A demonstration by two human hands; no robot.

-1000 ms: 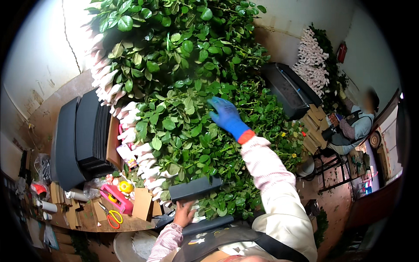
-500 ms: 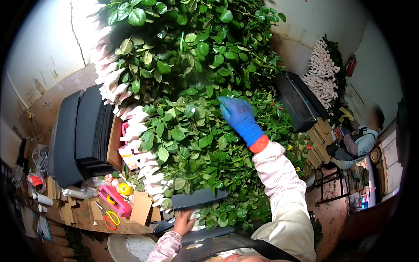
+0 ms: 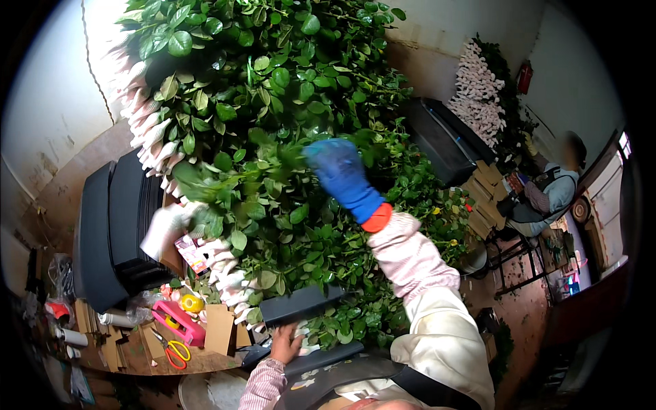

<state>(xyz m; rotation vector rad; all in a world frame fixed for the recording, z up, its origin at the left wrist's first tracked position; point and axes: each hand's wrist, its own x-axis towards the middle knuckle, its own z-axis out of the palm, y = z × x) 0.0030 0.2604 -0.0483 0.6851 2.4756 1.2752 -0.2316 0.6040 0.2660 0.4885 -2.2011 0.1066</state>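
Foliage point(image 3: 301, 232) fills the middle; open room lies above it, where the blue-gloved right hand point(image 3: 337, 171) keeps its grip closed around a blurred leafy stem point(image 3: 288, 156). One white-wrapped bud point(image 3: 164, 231) overhangs the left edge. The bare left hand point(image 3: 284, 344) adjoins the dark block point(image 3: 302, 305), its grip unclear.

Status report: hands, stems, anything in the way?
Right hand blue-gloved, at leafy stems, grip blurred. Left hand bare, beside dark block. Block sits among nearest stems.
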